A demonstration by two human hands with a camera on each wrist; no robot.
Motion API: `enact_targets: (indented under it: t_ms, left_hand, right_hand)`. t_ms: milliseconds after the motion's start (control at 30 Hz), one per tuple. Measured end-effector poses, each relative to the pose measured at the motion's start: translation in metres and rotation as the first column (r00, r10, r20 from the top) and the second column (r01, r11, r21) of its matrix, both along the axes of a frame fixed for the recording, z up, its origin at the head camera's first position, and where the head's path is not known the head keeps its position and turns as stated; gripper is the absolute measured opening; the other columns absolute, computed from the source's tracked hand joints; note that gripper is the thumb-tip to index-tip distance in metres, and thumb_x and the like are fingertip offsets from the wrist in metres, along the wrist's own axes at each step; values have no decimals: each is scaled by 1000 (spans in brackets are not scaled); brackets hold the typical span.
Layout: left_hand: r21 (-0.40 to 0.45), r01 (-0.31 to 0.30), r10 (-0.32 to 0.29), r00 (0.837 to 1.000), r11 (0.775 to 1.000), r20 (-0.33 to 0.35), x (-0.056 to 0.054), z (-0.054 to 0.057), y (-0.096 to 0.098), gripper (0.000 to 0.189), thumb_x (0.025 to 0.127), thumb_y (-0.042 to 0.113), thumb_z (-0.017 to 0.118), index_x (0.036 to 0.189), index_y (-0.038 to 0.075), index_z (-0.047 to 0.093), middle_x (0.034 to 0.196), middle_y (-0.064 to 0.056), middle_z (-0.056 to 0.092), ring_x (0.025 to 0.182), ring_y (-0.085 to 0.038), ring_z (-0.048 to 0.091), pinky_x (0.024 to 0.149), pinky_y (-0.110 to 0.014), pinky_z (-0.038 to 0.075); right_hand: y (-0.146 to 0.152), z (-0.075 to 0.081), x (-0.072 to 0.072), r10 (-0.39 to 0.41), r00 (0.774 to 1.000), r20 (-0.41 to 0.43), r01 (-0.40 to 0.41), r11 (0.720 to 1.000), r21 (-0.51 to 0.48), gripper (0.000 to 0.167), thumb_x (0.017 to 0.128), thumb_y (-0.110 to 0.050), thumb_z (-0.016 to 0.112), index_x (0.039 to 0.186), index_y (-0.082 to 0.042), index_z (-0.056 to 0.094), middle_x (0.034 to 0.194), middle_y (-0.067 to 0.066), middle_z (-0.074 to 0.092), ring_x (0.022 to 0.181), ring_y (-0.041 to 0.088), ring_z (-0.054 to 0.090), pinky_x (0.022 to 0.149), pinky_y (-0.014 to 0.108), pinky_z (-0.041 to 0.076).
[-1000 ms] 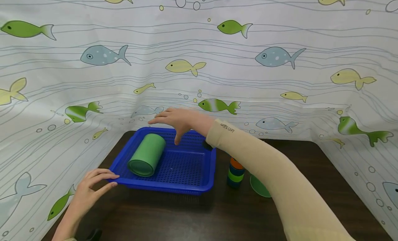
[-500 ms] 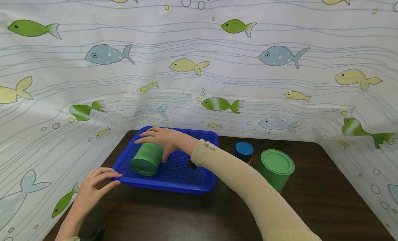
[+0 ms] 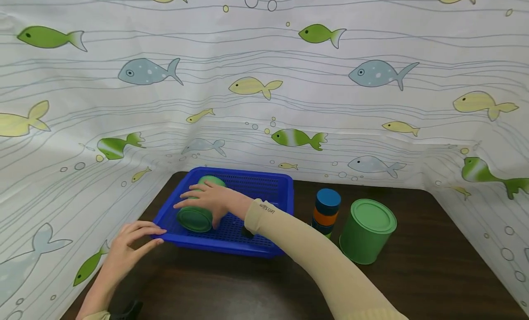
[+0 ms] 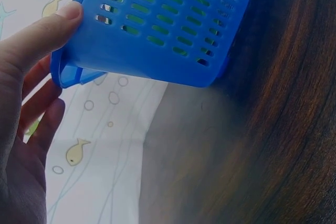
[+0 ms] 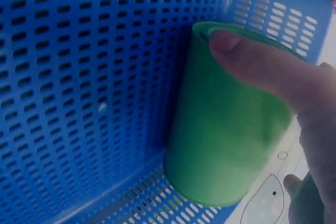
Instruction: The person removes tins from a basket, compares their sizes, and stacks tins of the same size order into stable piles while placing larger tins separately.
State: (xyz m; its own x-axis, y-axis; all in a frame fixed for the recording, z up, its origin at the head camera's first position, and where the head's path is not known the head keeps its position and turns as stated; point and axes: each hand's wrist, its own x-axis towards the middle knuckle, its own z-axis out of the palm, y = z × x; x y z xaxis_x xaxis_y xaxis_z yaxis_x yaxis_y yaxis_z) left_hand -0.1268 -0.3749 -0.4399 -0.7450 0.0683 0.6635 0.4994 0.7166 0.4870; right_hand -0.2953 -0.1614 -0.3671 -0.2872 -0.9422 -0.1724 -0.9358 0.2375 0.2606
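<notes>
A green can (image 3: 195,220) lies on its side at the left of a blue plastic basket (image 3: 223,247). My right hand (image 3: 210,201) spans the can from above, fingers spread over its far side. In the right wrist view the thumb lies against the can (image 5: 226,124) near one end, and fingertips show past its opposite side. My left hand (image 3: 129,245) pinches the basket's front left corner. In the left wrist view its thumb presses the outside of the basket wall (image 4: 147,51), with the other fingers behind the rim.
Right of the basket stands a cylinder banded blue and orange (image 3: 326,209), its base partly behind the right sleeve (image 3: 306,246). A second green can (image 3: 367,232) stands upright beside it. A fish-patterned sheet (image 3: 264,104) encloses the dark wooden table (image 3: 446,255) at back and sides.
My right hand has come down and left from above the basket onto the lying can. The sleeve has uncovered the upright can and banded cylinder. My left hand keeps its hold on the corner.
</notes>
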Motion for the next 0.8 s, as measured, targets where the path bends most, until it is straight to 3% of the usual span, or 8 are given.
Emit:
enact_targets:
  t_ms: [333, 500, 633, 800]
  left_hand:
    - [-5, -33, 33, 999, 999, 27, -1, 0, 3, 33, 73, -10, 80, 97, 13, 77, 103, 4, 65, 105, 4, 43, 90, -15, 27]
    - [-6, -35, 36, 999, 999, 32, -1, 2, 6, 31, 73, -9, 79, 97, 11, 77, 103, 1, 65, 104, 4, 43, 89, -14, 27]
    - [4, -17, 17, 1000, 1000, 13, -2, 2, 7, 32, 72, -10, 79, 96, 12, 77, 102, 3, 65, 104, 3, 44, 90, -14, 28]
    - [-2, -9, 9, 1000, 1000, 0, -2, 1, 3, 34, 71, -12, 80, 96, 11, 77, 101, 5, 65, 104, 4, 45, 90, -14, 28]
  right_hand:
    - [-7, -14, 0, -4, 1000, -5, 4, 999, 33, 120, 72, -49, 86, 158, -41, 2, 167, -12, 11, 156, 17, 7, 126, 44, 14]
    - [-7, -13, 2, -8, 995, -101, 15, 998, 68, 119, 73, -51, 84, 157, -41, 2, 166, -13, 13, 155, 16, 11, 125, 41, 18]
    - [-6, -15, 4, 5, 978, -206, 16, 994, 104, 118, 72, -55, 82, 157, -41, 1, 166, -12, 12, 154, 17, 14, 124, 41, 23]
    - [-7, -18, 2, 26, 968, -250, 2, 994, 110, 113, 76, -51, 82, 156, -38, 4, 167, -10, 10, 153, 18, 17, 122, 40, 28]
